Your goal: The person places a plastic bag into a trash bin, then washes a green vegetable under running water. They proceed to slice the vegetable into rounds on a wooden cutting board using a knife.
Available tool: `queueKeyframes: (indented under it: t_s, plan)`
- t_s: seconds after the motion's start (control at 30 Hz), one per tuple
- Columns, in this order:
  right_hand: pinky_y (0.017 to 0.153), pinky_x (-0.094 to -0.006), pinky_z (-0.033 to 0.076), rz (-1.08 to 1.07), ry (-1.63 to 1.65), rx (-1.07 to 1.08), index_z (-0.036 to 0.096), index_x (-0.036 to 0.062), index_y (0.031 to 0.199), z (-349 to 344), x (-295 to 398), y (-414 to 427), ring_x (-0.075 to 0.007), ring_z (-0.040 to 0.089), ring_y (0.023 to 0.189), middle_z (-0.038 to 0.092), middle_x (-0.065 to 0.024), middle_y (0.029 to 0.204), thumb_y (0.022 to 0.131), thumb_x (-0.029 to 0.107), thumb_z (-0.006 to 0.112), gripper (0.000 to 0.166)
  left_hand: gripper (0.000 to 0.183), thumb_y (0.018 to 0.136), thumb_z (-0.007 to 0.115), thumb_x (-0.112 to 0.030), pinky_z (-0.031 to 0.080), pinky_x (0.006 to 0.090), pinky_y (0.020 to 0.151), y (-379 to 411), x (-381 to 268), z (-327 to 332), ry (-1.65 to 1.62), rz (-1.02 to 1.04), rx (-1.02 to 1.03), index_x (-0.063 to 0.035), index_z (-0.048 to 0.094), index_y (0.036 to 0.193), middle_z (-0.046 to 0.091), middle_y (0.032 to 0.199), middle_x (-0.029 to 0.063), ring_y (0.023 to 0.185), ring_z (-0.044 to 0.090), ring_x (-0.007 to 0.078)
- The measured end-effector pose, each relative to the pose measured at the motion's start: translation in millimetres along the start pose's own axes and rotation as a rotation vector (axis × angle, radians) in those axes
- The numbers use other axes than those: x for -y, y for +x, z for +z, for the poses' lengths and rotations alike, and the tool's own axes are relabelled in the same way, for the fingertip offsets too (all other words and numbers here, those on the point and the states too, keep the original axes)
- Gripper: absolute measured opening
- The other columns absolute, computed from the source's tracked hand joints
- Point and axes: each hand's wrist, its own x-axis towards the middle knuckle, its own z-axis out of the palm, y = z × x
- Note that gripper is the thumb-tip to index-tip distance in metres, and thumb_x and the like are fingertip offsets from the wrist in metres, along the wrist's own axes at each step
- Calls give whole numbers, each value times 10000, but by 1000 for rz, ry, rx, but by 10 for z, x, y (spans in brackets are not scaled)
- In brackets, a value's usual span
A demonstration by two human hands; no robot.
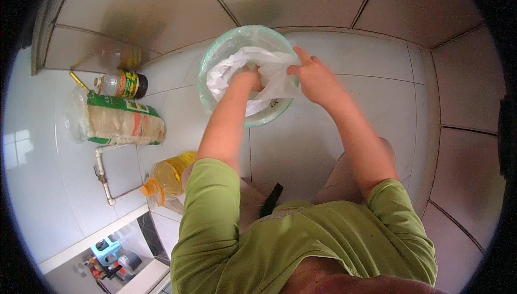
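A round, pale green plastic tub, with clear film about its rim, stands on the tiled floor by the wall. Inside it lies an open white plastic bag. My left hand reaches down into the bag's mouth; its fingertips are partly hidden, and whether they grip anything does not show. At the tub's right rim, my right hand pinches the edge of the bag between thumb and fingers. Small dark specks show low on the tub's right inner side.
Along the left wall stand a bottle with a dark base, a green and white plastic sack and a large jug of yellow oil. A white pipe runs on that wall. A doorway at lower left shows a blue plastic stool.
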Motion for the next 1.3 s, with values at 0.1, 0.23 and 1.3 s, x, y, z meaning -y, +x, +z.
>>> queueKeyframes:
  t_s: [0.1, 0.23, 1.3]
  plan:
    - [900, -416, 514, 120, 122, 131, 676, 39, 998, 154, -98, -11, -402, 617, 1003, 455, -234, 1385, 748, -82, 531, 313, 915, 675, 790, -383, 398, 427, 1044, 7, -186, 190, 23, 31, 84, -110, 334, 1419, 424, 1401, 163, 1285, 437, 331]
    - [852, -434, 523, 47, 68, 137, 679, 16, 974, 323, -262, 35, -397, 640, 928, 544, -253, 1256, 757, -40, 547, 260, 759, 712, 752, -380, 424, 434, 997, -165, -349, 332, 64, 67, 203, -103, 423, 1337, 489, 1309, 173, 1223, 484, 335]
    - [798, -438, 501, 283, 427, -51, 429, 106, 1366, 309, -602, 356, -387, 635, 896, 651, -247, 958, 841, 28, 491, 534, 716, 980, 433, -358, 453, 461, 936, -774, 704, -74, -495, -84, -725, -120, 22, 1515, 480, 1368, 225, 1095, 580, 409]
